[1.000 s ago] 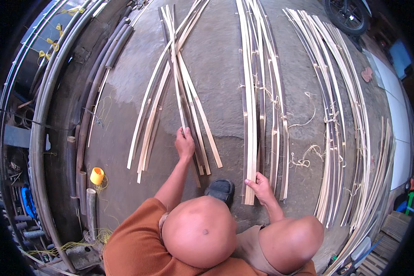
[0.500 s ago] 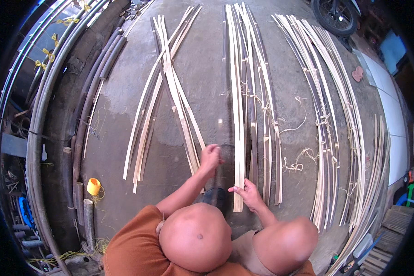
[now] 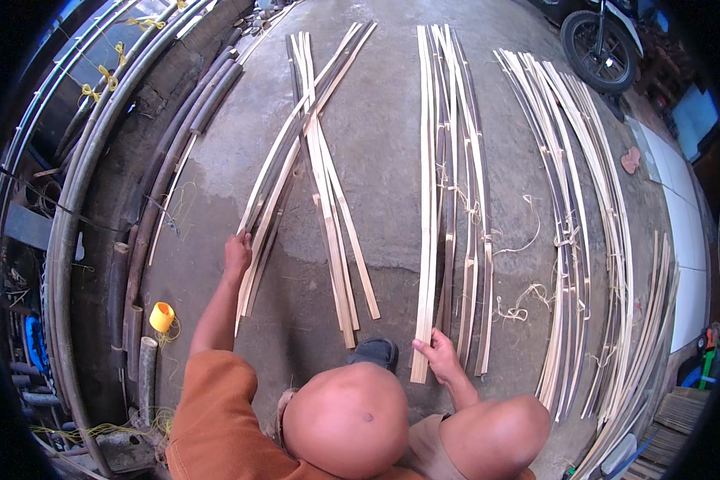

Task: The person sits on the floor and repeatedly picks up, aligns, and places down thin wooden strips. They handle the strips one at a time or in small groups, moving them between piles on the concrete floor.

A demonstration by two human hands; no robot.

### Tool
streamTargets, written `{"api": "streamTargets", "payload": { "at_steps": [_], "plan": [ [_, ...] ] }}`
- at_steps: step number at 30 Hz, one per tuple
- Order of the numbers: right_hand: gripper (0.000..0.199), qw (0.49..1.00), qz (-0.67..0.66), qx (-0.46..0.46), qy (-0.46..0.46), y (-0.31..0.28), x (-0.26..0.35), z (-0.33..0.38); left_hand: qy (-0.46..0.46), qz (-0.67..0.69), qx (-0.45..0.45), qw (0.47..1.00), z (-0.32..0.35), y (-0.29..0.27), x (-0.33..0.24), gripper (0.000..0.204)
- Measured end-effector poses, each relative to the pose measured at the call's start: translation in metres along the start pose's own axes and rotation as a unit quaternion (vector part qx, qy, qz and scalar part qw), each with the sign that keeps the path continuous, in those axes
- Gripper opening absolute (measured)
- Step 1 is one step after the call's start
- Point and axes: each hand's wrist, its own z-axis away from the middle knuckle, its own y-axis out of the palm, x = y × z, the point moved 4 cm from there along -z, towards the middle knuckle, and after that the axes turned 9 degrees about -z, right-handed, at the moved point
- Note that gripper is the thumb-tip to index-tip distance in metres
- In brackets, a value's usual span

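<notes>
Long split bamboo strips lie on the concrete floor in several groups. My left hand (image 3: pixel 238 252) is closed at the near end of dark-faced strips in the left crossed bundle (image 3: pixel 266 192). Its fingertips are partly hidden, so how many strips it grips is unclear. To the right, my right hand (image 3: pixel 442 356) pinches the near ends of pale bamboo strips (image 3: pixel 426 272), thumb on top. These pale strips lie along the left side of the middle group, beside darker strips (image 3: pixel 468 280). Another crossed bundle (image 3: pixel 334 232) lies between my hands.
More bamboo strips (image 3: pixel 564 240) lie on the right, tied with fibre. Dark bamboo poles (image 3: pixel 172 160) line the left side near a yellow ring (image 3: pixel 162 317) with string. A motorbike wheel (image 3: pixel 599 52) stands at the far right; white tiles (image 3: pixel 680 216) border that side.
My left hand has moved left from between the groups to the left crossed bundle. My right hand stays at the pale strips' near ends. The whole view has shifted slightly.
</notes>
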Motion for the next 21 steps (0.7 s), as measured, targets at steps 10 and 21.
{"api": "streamTargets", "payload": {
  "at_steps": [10, 21],
  "plan": [
    [0.021, 0.989, -0.076, 0.080, 0.094, 0.016, -0.006, -0.001, -0.010, 0.462, 0.476, 0.748, 0.153, 0.007, -0.281, 0.051],
    [0.023, 0.991, -0.097, 0.046, 0.076, 0.002, -0.007, 0.007, -0.098, 0.640, 0.052, 0.760, 0.096, -0.016, -0.248, 0.030]
  ]
}}
